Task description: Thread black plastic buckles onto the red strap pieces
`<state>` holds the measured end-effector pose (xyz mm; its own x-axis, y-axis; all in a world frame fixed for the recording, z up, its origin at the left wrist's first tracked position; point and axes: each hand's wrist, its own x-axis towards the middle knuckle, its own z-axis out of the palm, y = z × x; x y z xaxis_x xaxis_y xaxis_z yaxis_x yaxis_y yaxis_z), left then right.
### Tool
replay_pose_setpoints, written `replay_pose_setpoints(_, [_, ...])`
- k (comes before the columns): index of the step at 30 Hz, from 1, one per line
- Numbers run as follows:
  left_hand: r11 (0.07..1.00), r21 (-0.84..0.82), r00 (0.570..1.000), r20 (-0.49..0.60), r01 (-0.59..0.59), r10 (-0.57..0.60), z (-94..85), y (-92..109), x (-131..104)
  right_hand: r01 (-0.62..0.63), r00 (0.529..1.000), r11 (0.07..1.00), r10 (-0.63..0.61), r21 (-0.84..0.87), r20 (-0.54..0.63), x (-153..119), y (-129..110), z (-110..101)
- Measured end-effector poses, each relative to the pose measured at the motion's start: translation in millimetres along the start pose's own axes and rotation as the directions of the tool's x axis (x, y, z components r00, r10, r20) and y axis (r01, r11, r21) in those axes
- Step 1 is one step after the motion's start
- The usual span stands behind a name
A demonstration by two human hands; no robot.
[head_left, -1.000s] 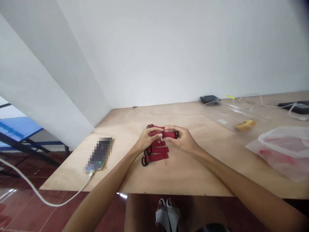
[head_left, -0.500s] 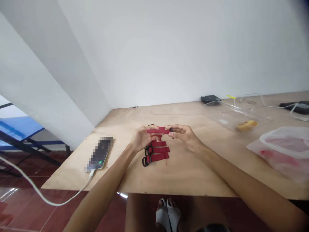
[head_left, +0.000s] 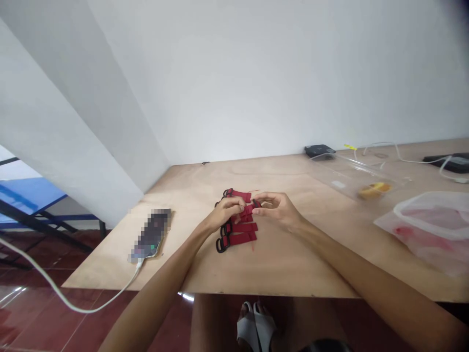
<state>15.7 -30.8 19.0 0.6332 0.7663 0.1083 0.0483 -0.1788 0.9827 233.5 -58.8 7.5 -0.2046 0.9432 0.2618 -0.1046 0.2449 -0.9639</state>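
A short red strap (head_left: 248,210) is stretched between my two hands above the table. My left hand (head_left: 227,213) pinches its left part between thumb and fingers. At the other end, my right hand (head_left: 273,208) grips the black buckle (head_left: 257,203) through which the red webbing passes. Below and around my left hand, several similar red straps (head_left: 240,238) with black buckles (head_left: 222,243) lie in a column, their buckles to the left. One more red strap (head_left: 240,195) lies just beyond my fingers. My left hand partly covers the middle straps.
On the wooden table (head_left: 293,264), a phone (head_left: 152,234) with a white charging cable (head_left: 78,309) lies left. To the right are a clear plastic bag (head_left: 339,178), a yellow roll (head_left: 375,189), a whitish plastic bag (head_left: 432,225) and a black box (head_left: 320,150). A wall stands behind.
My left hand has moved right along the strap, closer to my right hand, and its fingers have closed on the webbing. The far strap on the table is now uncovered.
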Motion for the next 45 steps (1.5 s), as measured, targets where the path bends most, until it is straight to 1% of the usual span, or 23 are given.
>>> replay_pose_setpoints(2, [0.999, 0.054, 1.000, 0.023, -0.003, 0.001, 1.0, 0.2, -0.9, 0.038, 0.998, 0.995, -0.034, -0.095, 0.048, -2.2, -3.8, -0.1])
replay_pose_setpoints(5, [0.998, 0.055, 1.000, 0.013, 0.003, -0.004, 1.0, 1.2, -1.8, 0.089, 0.994, 0.979, -0.074, -0.185, 0.087, -4.2, -11.4, 0.4])
replay_pose_setpoints(8, [0.997, 0.076, 1.000, 0.026, -0.003, 0.001, 0.3, 4.6, -3.1, 0.138, 0.987, 0.971, -0.119, -0.196, 0.106, -4.9, -16.7, 1.1])
replay_pose_setpoints(12, [0.989, 0.148, 0.996, 0.085, -0.020, 0.007, -0.3, 12.0, -6.3, 0.146, 0.985, 0.959, -0.119, -0.242, 0.126, -5.5, -14.7, 0.6])
replay_pose_setpoints(14, [0.990, 0.140, 0.995, 0.095, -0.020, 0.007, 0.5, 13.8, -7.1, 0.153, 0.983, 0.950, -0.117, -0.273, 0.141, -5.8, -11.8, 0.9])
replay_pose_setpoints(16, [0.995, 0.099, 0.995, 0.099, -0.013, 0.003, 2.5, 13.0, -6.4, 0.166, 0.982, 0.946, -0.132, -0.278, 0.137, -5.9, -9.3, 2.5])
replay_pose_setpoints(19, [0.999, -0.032, 0.998, 0.065, 0.004, -0.002, 7.0, 7.7, -2.4, 0.199, 0.979, 0.947, -0.179, -0.252, 0.102, -5.7, -7.4, 7.6])
replay_pose_setpoints(22, [0.992, -0.119, 0.999, -0.006, 0.034, -0.035, 11.1, 2.0, 1.9, 0.245, 0.969, 0.938, -0.228, -0.243, 0.099, -5.5, -6.3, 13.0])
replay_pose_setpoints(24, [0.991, -0.128, 0.997, -0.048, 0.049, -0.055, 12.9, 0.7, 3.6, 0.288, 0.958, 0.913, -0.275, -0.288, 0.086, -5.5, -5.2, 15.0])
replay_pose_setpoints(27, [0.994, -0.101, 0.992, -0.106, 0.050, -0.061, 15.1, 3.7, 4.3, 0.342, 0.926, 0.835, -0.378, -0.432, 0.001, -5.5, -3.7, 15.4])
replay_pose_setpoints(29, [0.997, -0.058, 0.988, -0.146, 0.050, -0.058, 16.8, 7.8, 4.3, 0.346, 0.909, 0.804, -0.414, -0.484, -0.039, -5.4, -3.9, 14.9])
replay_pose_setpoints(31, [0.999, -0.012, 0.984, -0.175, 0.035, -0.037, 18.8, 12.1, 4.0, 0.337, 0.915, 0.813, -0.401, -0.474, -0.039, -5.4, -5.0, 14.5])
replay_pose_setpoints(33, [0.999, 0.030, 0.981, -0.194, 0.012, -0.006, 20.7, 16.0, 2.6, 0.306, 0.932, 0.843, -0.360, -0.442, -0.040, -5.3, -6.5, 13.6])
replay_pose_setpoints(35, [0.998, 0.061, 0.977, -0.211, -0.010, 0.023, 22.4, 19.8, -0.5, 0.262, 0.946, 0.874, -0.317, -0.408, -0.071, -5.3, -8.1, 11.7])
replay_pose_setpoints(37, [0.993, 0.107, 0.976, -0.209, -0.042, 0.063, 24.0, 24.0, -5.5, 0.205, 0.962, 0.917, -0.253, -0.341, -0.101, -5.5, -10.4, 9.4])
replay_pose_setpoints(38, [0.985, 0.159, 0.972, -0.210, -0.070, 0.103, 24.8, 26.5, -8.6, 0.175, 0.970, 0.940, -0.216, -0.294, -0.111, -5.8, -12.5, 8.8])
replay_pose_setpoints(39, [0.964, 0.245, 0.965, -0.209, -0.105, 0.158, 25.6, 29.5, -11.9, 0.148, 0.978, 0.959, -0.178, -0.243, -0.110, -6.2, -15.5, 8.9])
replay_pose_setpoints(40, [0.923, 0.358, 0.953, -0.202, -0.144, 0.227, 26.4, 33.0, -15.4, 0.123, 0.985, 0.974, -0.143, -0.193, -0.095, -6.9, -19.7, 9.9])
replay_pose_setpoints(42, [0.778, 0.588, 0.906, -0.172, -0.221, 0.387, 27.6, 41.9, -23.8, 0.086, 0.995, 0.991, -0.092, -0.104, -0.045, -9.6, -32.2, 14.3])
replay_pose_setpoints(43, [0.697, 0.670, 0.878, -0.142, -0.255, 0.458, 27.9, 47.0, -29.1, 0.070, 0.997, 0.995, -0.070, -0.067, -0.009, -11.8, -40.1, 17.2])
replay_pose_setpoints(44, [0.629, 0.725, 0.853, -0.111, -0.281, 0.510, 28.0, 52.1, -35.4, 0.052, 0.998, 0.998, -0.051, -0.037, 0.020, -14.6, -48.4, 20.0])
replay_pose_setpoints(45, [0.581, 0.757, 0.833, -0.089, -0.299, 0.546, 27.9, 56.9, -42.9, 0.034, 0.999, 0.999, -0.034, -0.015, 0.033, -18.2, -56.6, 22.2])
